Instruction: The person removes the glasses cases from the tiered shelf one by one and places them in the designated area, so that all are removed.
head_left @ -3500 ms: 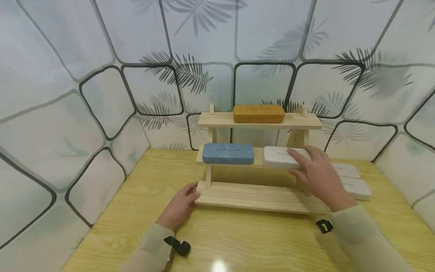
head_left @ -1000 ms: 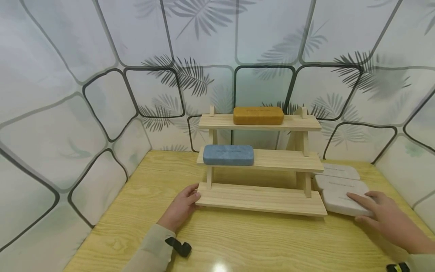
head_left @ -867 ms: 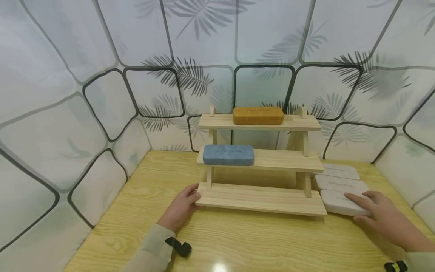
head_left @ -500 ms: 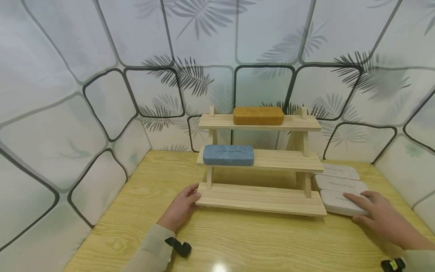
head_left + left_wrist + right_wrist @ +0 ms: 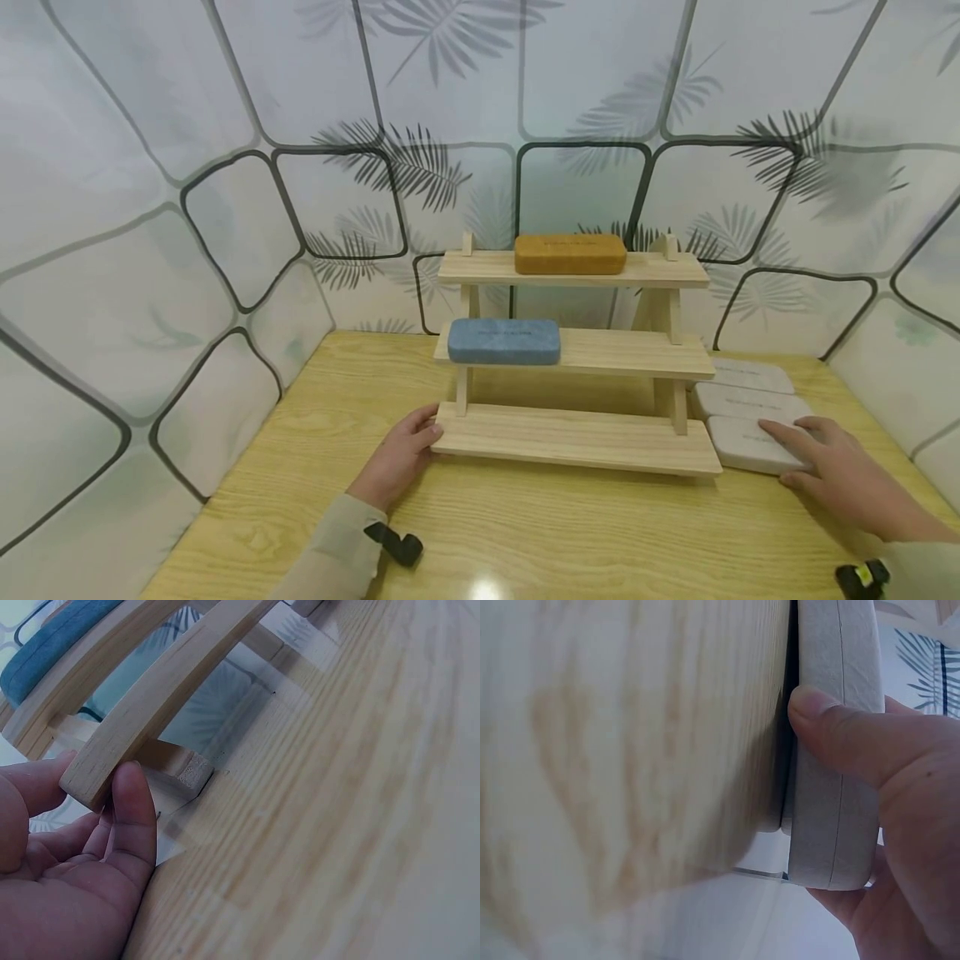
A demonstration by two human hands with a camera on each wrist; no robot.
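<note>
A three-tier wooden shelf (image 5: 573, 437) stands on the table. An orange case (image 5: 570, 254) lies on its top board and a blue case (image 5: 504, 342) on the middle one. My left hand (image 5: 429, 433) pinches the left end of the bottom board (image 5: 112, 769). Three white cases lie on the table right of the shelf. My right hand (image 5: 787, 454) holds the nearest white case (image 5: 742, 442), fingers over its top and thumb (image 5: 847, 731) pressed on its side (image 5: 832, 787). That case lies flat on the table, close to the bottom board's right end.
The other two white cases (image 5: 750, 404) (image 5: 752, 376) lie behind the held one, toward the patterned wall. Leaf-print panels enclose the table (image 5: 525, 533) on the left, back and right. A black strap clip (image 5: 397, 543) sits at my left wrist.
The right hand took the white case off the middle board and set it on the table beside the other two, then slid it slightly left toward the shelf. The left hand has stayed put.
</note>
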